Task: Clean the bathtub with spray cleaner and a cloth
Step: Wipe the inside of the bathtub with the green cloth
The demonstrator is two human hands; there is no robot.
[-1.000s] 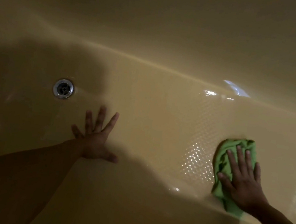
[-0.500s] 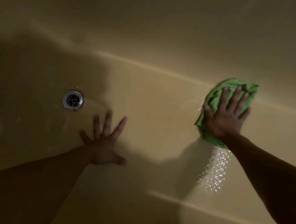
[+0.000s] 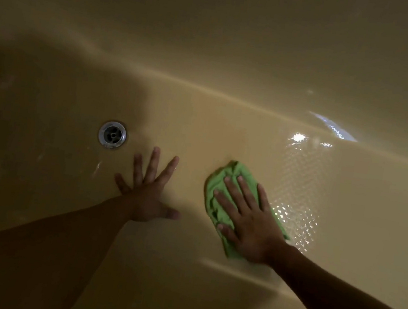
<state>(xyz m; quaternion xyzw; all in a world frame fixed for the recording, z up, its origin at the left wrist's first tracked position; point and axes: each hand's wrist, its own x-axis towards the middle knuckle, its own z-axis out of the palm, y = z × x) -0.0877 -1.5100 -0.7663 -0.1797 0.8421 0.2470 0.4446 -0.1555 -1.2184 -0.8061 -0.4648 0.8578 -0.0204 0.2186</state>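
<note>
- Dim yellowish light lay over the bathtub (image 3: 236,55), a glossy beige basin whose floor and far wall filled the whole view.
- A round metal drain (image 3: 112,134) sat in the tub floor at about ten o'clock from the left hand (image 3: 149,199), near it but not touching.
- The left hand rested flat on the tub floor, palm down. Its fingers (image 3: 153,163) were spread wide and straight, released and grasping nothing. The fingertips pointed between twelve and one o'clock, and the thumb stuck out toward three o'clock.
- The green cloth (image 3: 231,176) lay crumpled on the tub floor at three o'clock from the left hand, with a strip of bare tub between them.
- The right hand (image 3: 250,228) pressed down on the cloth, palm down. Its fingers were straight and slightly fanned, pointing toward eleven o'clock, and lay on top of the cloth rather than curled round it.
- Cloth showed beyond the right fingertips at eleven o'clock, along the thumb side at nine o'clock, and as a thin edge at four o'clock.
- A textured patch (image 3: 299,192) of small raised bumps glinted at three o'clock from the right hand, just beside the cloth, and ran up toward a bright glare spot (image 3: 298,137) at twelve o'clock from it.
- A pale bluish reflection (image 3: 331,125) lay at two o'clock from the glare, where the floor curved into the far wall.
- Both forearms were bare. The left came in from eight o'clock and the right from four o'clock.
</note>
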